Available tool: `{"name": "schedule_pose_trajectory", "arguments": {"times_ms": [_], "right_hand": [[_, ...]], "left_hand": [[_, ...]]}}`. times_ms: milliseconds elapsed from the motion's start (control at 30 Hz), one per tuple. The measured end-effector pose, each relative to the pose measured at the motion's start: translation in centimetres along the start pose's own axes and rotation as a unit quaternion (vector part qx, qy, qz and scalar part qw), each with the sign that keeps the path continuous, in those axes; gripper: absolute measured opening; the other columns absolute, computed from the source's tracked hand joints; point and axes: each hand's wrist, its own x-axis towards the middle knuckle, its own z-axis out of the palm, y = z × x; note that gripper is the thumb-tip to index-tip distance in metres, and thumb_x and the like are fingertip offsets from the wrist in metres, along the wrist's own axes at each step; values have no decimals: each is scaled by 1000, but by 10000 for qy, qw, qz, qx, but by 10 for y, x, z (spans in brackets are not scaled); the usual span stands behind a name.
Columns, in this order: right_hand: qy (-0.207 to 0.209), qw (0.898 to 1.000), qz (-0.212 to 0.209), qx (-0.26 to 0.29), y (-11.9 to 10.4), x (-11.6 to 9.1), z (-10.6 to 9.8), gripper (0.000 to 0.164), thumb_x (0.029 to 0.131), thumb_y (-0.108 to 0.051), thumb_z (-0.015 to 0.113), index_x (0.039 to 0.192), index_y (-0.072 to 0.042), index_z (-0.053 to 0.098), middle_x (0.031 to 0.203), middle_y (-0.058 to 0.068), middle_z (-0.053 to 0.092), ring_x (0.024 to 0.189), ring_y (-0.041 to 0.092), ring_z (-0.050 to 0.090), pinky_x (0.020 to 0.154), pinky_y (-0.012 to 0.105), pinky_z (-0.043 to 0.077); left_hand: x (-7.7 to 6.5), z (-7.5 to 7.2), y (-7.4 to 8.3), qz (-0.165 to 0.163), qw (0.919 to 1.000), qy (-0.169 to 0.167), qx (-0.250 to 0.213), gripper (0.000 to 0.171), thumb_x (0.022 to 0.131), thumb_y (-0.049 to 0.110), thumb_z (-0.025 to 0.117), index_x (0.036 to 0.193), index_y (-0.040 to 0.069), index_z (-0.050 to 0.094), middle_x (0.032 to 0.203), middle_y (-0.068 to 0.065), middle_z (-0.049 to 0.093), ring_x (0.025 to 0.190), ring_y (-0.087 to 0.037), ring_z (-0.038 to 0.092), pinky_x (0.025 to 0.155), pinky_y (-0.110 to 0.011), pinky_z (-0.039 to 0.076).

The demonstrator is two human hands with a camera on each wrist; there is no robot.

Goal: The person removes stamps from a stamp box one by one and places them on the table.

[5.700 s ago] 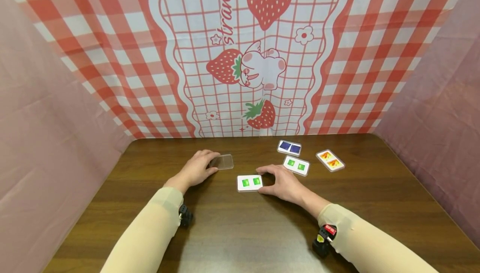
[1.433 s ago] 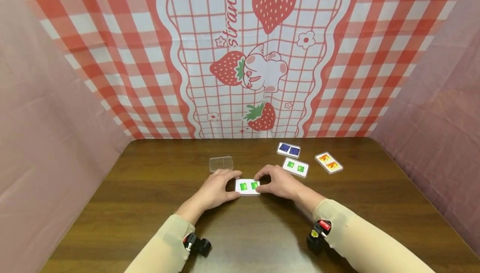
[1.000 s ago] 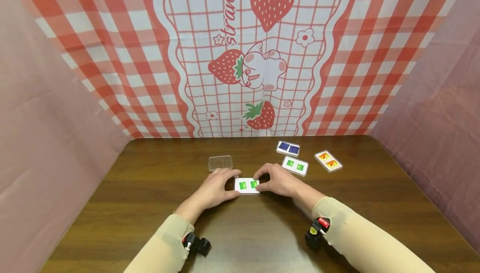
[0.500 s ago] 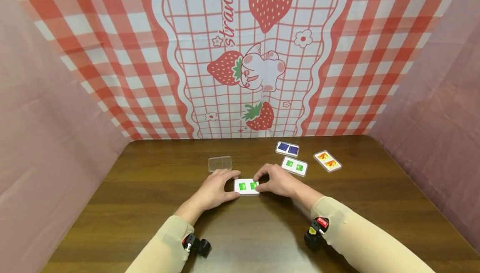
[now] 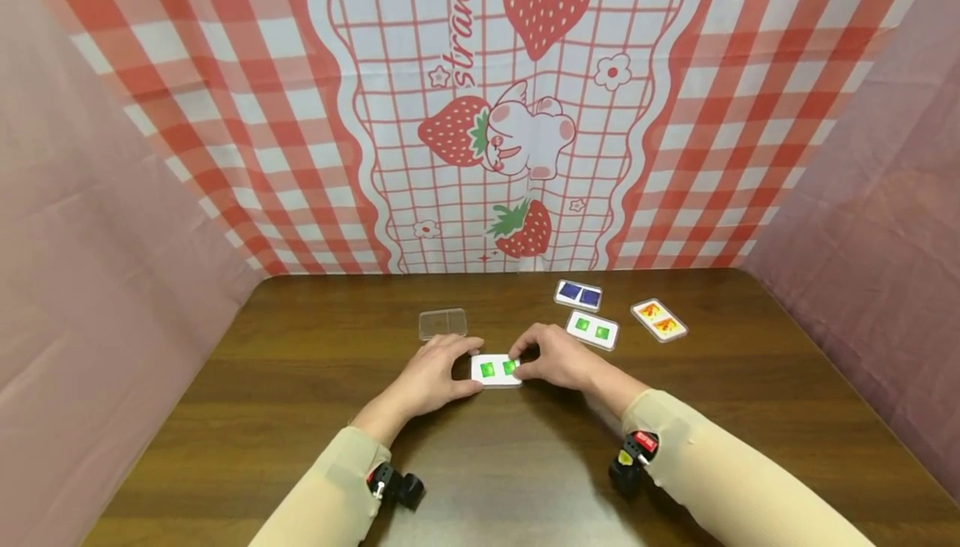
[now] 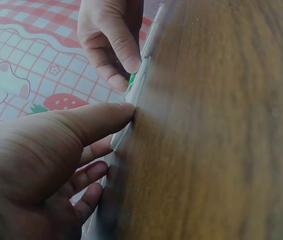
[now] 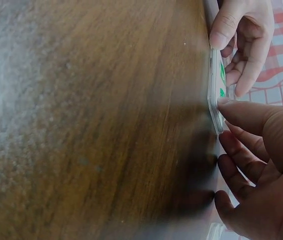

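Flat on the brown table lies a white card with two green squares (image 5: 489,372), a clear rim along its edges. My left hand (image 5: 427,373) holds its left end, thumb at the near corner and a finger at the far one. At the right end my right hand (image 5: 558,359) pinches it, the thumb lying over part of the right green square. In the left wrist view, the card (image 6: 140,82) shows edge-on as thin layers. The right wrist view has the right thumb (image 7: 246,114) on the card's face, the other fingers curled beyond the edge.
Behind my left hand lies a clear plastic cover (image 5: 442,323). At the right are another green-square card (image 5: 592,330), a dark blue-square card (image 5: 578,295) and an orange-patterned card (image 5: 659,320). A strawberry-print cloth (image 5: 525,113) hangs behind the table.
Several seconds ago my left hand was on the clear cover; it has moved right and nearer to the card's left end. My right thumb has shifted onto the card. Over the last second both hands stay put.
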Motion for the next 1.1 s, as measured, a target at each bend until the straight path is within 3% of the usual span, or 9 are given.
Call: {"name": "schedule_pose_trajectory", "arguments": {"times_ms": [267,567,867,1100], "right_hand": [[-10,9999,91,61,3,3,2,16,88,-12,94,98,-11,82,106,1,76,108,23,68,100,48,55],[-227,9980,149,576,4,5,-2,30,91,-10,91,117,-2,78,107,3,76,105,22,70,97,44,57],[-56,9995,320,13,3,7,1,20,94,-18,90,108,-7,82,98,-2,75,93,12,66,89,39,56],[26,9993,360,-75,2,6,0,14,95,-16,88,104,-9,82,92,-4,72,86,8,62,84,36,54]], "left_hand": [[0,0,-2,35,10000,-6,9,62,96,24,89,150,7,66,146,-16,67,139,-41,56,118,-64,41],[-1,-1,-1,16,10000,-37,5,63,96,25,89,151,7,65,148,-17,65,142,-42,54,119,-65,39],[1,-1,-1,37,10000,-46,23,63,97,25,89,152,6,64,148,-16,66,143,-42,54,120,-65,39],[0,-1,0,32,10000,-31,-2,64,96,24,89,152,6,64,146,-16,66,141,-42,54,119,-65,40]]}}
